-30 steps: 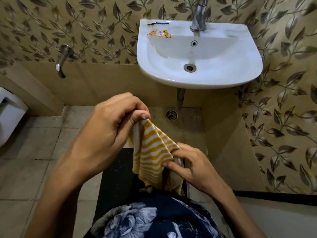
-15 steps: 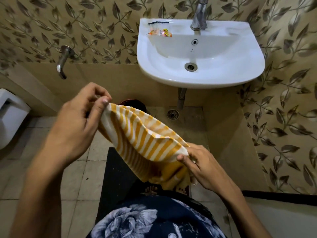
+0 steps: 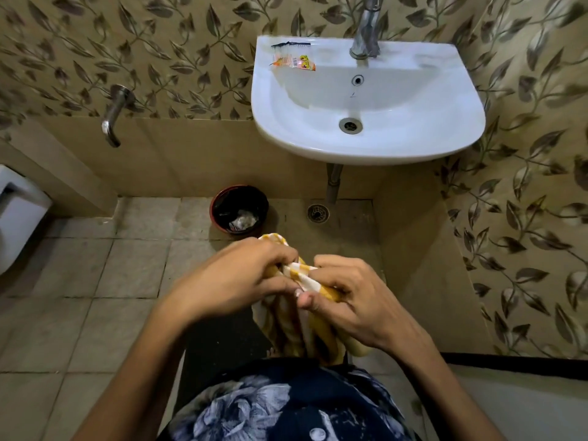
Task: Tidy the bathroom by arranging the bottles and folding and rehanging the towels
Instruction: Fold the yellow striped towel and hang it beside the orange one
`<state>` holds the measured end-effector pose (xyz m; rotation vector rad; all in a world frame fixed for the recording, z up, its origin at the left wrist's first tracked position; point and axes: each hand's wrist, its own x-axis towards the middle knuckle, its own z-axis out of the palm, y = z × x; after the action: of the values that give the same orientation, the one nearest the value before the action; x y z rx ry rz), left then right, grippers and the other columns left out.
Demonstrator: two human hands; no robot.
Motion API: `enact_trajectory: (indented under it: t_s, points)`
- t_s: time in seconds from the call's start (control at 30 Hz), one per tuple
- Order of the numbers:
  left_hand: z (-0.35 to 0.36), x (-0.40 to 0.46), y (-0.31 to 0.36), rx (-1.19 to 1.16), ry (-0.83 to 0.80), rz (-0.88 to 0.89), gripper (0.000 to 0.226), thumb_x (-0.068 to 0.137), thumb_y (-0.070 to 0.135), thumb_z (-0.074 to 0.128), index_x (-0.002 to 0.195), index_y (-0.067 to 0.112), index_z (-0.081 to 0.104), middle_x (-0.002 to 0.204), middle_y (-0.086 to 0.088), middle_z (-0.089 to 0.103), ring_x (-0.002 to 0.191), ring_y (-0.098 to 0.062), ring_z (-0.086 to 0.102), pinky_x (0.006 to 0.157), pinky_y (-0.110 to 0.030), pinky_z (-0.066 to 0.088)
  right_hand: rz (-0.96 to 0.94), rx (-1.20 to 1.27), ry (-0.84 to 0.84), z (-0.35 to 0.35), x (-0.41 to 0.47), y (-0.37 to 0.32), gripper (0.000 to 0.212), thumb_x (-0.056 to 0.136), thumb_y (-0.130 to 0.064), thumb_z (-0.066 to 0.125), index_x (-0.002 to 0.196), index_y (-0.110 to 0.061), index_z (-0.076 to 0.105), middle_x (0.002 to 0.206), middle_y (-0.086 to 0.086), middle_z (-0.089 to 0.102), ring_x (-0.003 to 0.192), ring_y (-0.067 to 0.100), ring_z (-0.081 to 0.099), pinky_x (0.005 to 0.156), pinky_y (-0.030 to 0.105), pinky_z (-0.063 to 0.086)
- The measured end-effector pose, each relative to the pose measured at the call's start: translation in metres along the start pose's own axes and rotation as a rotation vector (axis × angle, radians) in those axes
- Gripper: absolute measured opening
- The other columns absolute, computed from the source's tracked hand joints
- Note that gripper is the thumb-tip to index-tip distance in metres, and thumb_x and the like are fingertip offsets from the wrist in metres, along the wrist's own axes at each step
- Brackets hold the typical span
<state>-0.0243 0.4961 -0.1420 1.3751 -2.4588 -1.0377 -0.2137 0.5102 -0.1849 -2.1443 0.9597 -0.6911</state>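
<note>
A yellow-and-white striped towel (image 3: 299, 326) hangs bunched in front of my body, below the sink. My left hand (image 3: 232, 278) and my right hand (image 3: 346, 297) are close together, and both pinch its top edge. The rest of the towel droops down between my wrists, partly hidden by my fingers. No bottles are in view.
A white sink (image 3: 366, 144) with a tap (image 3: 366, 30) hangs on the wall ahead; a comb (image 3: 289, 44) and sachets (image 3: 292, 62) lie on its rim. A dark bin (image 3: 239, 209) stands on the floor beneath, by a floor drain (image 3: 318, 213). A wall tap (image 3: 114, 116) and a toilet (image 3: 19, 214) are at the left. A dark mat (image 3: 219, 348) lies underfoot.
My left hand, which had stretched the towel out to the left, has come back to meet my right hand, so the towel is doubled over. The bin is now uncovered.
</note>
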Motion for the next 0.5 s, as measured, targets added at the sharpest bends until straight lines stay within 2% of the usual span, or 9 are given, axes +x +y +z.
enact_trajectory:
  t_s: [0.1,0.2,0.27,0.4,0.47,0.5]
  points:
    - [-0.009,-0.003,0.002,0.021,0.031,0.091,0.029,0.086,0.048,0.053,0.074,0.022,0.052,0.078,0.005,0.058,0.073,-0.007,0.05,0.067,-0.031,0.04,0.011,-0.069,-0.099,-0.004,-0.011,0.01,0.046,0.082,-0.062,0.053,0.059,-0.024,0.043,0.067,-0.012,0.043,0.059,0.006,0.044,0.049,0.03,0.036]
    - [-0.02,-0.012,-0.003,-0.037,0.118,0.085,0.027,0.08,0.058,0.048,0.072,0.032,0.052,0.077,0.012,0.057,0.077,-0.002,0.053,0.066,-0.021,0.04,0.146,-0.12,-0.198,-0.012,-0.029,0.024,0.057,0.08,-0.069,0.049,0.063,-0.015,0.059,0.079,-0.005,0.056,0.069,0.012,0.054,0.058,0.041,0.044]
    - [-0.028,-0.02,-0.012,-0.028,0.177,0.037,0.024,0.078,0.059,0.045,0.07,0.037,0.051,0.075,0.016,0.056,0.078,0.001,0.054,0.065,-0.017,0.038,0.221,-0.12,-0.23,-0.019,-0.039,0.03,0.057,0.08,-0.069,0.049,0.068,-0.016,0.064,0.08,-0.004,0.055,0.072,0.012,0.054,0.062,0.042,0.045]
    - [-0.033,-0.024,-0.021,-0.025,0.212,-0.092,0.023,0.08,0.05,0.049,0.072,0.029,0.057,0.078,0.01,0.06,0.077,-0.006,0.056,0.069,-0.035,0.046,0.248,-0.143,-0.297,-0.02,-0.042,0.024,0.052,0.082,-0.071,0.044,0.077,-0.023,0.065,0.085,-0.006,0.055,0.075,0.01,0.055,0.061,0.037,0.046]
    - [-0.033,-0.024,-0.021,-0.04,0.284,-0.154,0.014,0.085,0.048,0.052,0.078,0.037,0.055,0.081,0.013,0.059,0.082,-0.011,0.057,0.072,-0.037,0.046,0.248,-0.159,-0.294,-0.016,-0.038,0.019,0.055,0.085,-0.07,0.038,0.073,-0.022,0.062,0.082,-0.006,0.054,0.07,0.01,0.052,0.056,0.031,0.043]
    - [-0.033,-0.024,-0.025,-0.056,0.299,-0.186,0.002,0.087,0.045,0.054,0.088,0.044,0.054,0.087,0.016,0.059,0.088,-0.01,0.057,0.075,-0.037,0.047,0.249,-0.17,-0.282,-0.014,-0.035,0.016,0.057,0.086,-0.068,0.035,0.068,-0.019,0.059,0.078,-0.005,0.052,0.066,0.011,0.049,0.053,0.029,0.039]
